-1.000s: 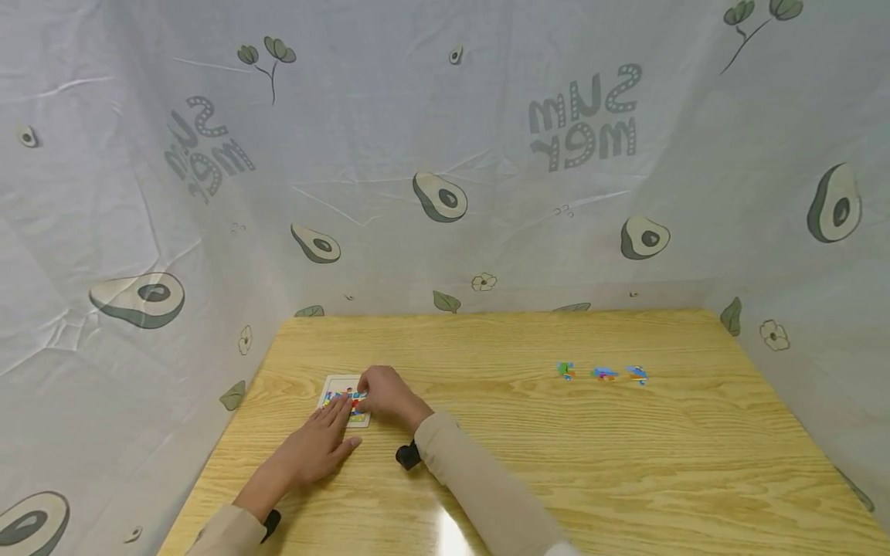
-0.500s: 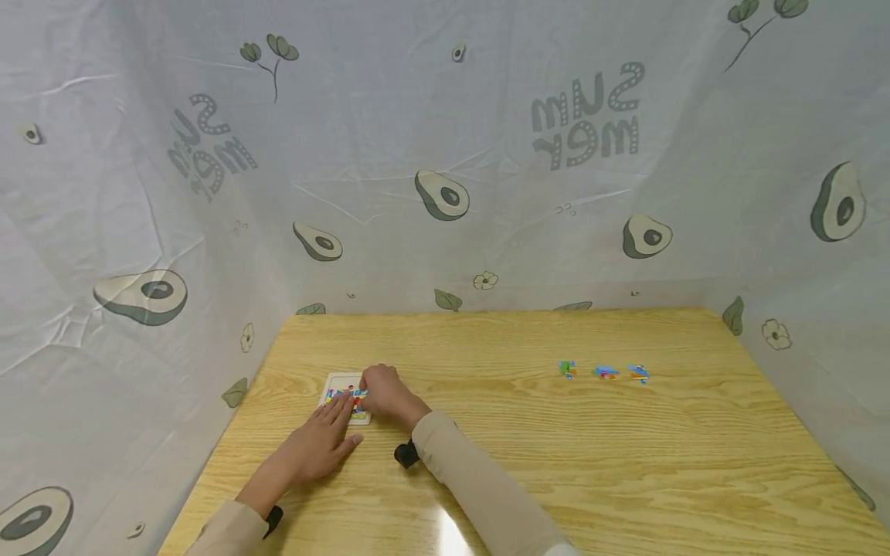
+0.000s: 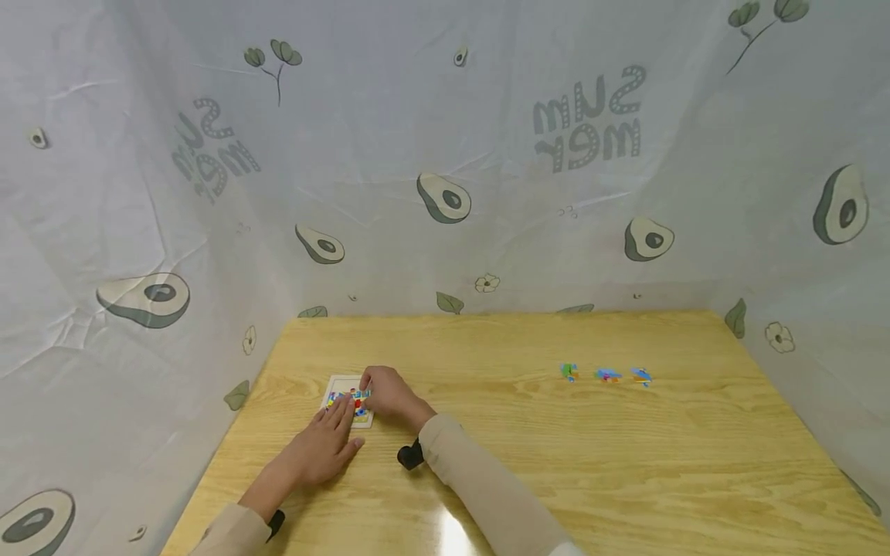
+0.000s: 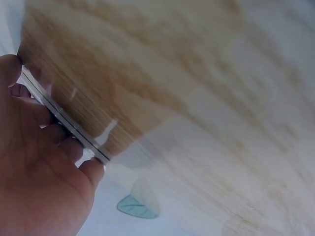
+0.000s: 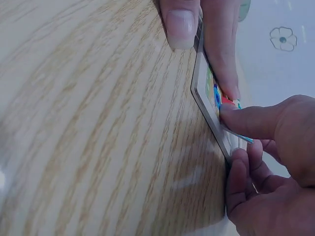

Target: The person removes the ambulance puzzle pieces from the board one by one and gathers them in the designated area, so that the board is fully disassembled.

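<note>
A small white puzzle board (image 3: 342, 384) with colourful pieces lies on the wooden table (image 3: 528, 432) at the left. My left hand (image 3: 325, 444) lies flat with straight fingers on the board's near part. In the left wrist view the left hand (image 4: 39, 172) rests along the board's edge (image 4: 64, 120). My right hand (image 3: 389, 394) is curled over the board's right side. In the right wrist view the right hand (image 5: 261, 147) pinches a colourful puzzle piece (image 5: 243, 139) down onto the board (image 5: 206, 105), beside the left hand's fingertips (image 5: 182, 24).
Three loose colourful pieces lie in a row at the table's right: green (image 3: 568, 371), blue-orange (image 3: 607, 374), blue (image 3: 640, 376). Avocado-print cloth (image 3: 445, 193) walls the table at the back and both sides. A black wrist camera (image 3: 410, 455) sits on the right sleeve.
Both hands stay at the board. The right hand's fingers have shifted slightly over the pieces; the loose pieces at the right have not moved.
</note>
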Motion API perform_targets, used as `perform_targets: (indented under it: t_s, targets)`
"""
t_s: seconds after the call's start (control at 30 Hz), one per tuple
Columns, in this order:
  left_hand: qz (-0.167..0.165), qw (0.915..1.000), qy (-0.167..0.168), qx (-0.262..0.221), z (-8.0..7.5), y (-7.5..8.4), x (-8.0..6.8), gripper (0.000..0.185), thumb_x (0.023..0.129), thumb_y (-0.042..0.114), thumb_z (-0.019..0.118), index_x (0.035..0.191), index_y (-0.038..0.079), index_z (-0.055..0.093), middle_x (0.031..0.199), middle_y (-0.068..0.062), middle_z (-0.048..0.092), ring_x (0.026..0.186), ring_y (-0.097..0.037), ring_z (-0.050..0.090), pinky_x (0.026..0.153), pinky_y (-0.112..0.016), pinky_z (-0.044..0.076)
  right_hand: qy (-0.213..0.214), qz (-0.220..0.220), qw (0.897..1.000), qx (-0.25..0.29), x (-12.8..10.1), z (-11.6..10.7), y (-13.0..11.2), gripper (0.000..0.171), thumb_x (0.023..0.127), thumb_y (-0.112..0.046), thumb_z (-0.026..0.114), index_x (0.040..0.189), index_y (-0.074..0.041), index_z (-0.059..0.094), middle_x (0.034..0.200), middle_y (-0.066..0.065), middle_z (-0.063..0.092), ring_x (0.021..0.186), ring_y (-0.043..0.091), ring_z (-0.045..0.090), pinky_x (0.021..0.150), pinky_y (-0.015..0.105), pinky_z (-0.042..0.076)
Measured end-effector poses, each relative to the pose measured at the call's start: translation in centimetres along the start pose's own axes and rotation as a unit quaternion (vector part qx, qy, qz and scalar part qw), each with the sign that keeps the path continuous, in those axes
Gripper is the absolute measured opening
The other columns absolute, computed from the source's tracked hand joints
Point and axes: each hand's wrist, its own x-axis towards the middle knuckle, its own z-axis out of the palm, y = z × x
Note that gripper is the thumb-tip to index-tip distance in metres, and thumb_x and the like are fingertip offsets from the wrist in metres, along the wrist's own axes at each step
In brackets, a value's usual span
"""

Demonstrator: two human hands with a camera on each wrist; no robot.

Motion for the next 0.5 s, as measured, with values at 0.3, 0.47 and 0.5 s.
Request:
perform_targets:
  t_s: [0.3, 0.47, 0.5]
  targets:
    - [0.016, 0.9997, 0.015, -0.012, 0.28, -0.27, 0.02, 0.066, 0.105, 0.045, 0.038, 0.158, 0.011, 0.017, 0.165, -0.018, 0.013, 0.152, -0.039, 0.021, 0.121, -0.06, 0.023, 0.013, 0.018, 1.0, 0.02, -0.2, -0.27, 0.18, 0.014, 0.084, -0.003, 0.073, 0.094, -0.009, 0.067, 0.085, 0.002, 0.064, 0.069, 0.009, 0.052, 0.057, 0.02, 0.043]
    - [0.015, 0.9995, 0.012, -0.024, 0.36, -0.48, -0.03, 0.067, 0.105, 0.045, 0.039, 0.158, 0.011, 0.018, 0.165, -0.019, 0.012, 0.152, -0.04, 0.02, 0.121, -0.06, 0.022, 0.006, 0.014, 0.999, 0.048, -0.09, -0.49, 0.36, 0.01, 0.086, 0.0, 0.069, 0.093, -0.007, 0.069, 0.079, 0.001, 0.064, 0.065, 0.011, 0.053, 0.055, 0.021, 0.044]
    - [0.014, 0.9995, 0.011, -0.026, 0.35, -0.51, -0.06, 0.067, 0.105, 0.045, 0.04, 0.158, 0.011, 0.018, 0.165, -0.019, 0.012, 0.152, -0.04, 0.02, 0.121, -0.061, 0.021, 0.006, 0.012, 0.998, 0.055, -0.08, -0.53, 0.44, 0.009, 0.087, -0.001, 0.067, 0.093, -0.007, 0.07, 0.079, 0.001, 0.064, 0.066, 0.01, 0.054, 0.056, 0.021, 0.045]
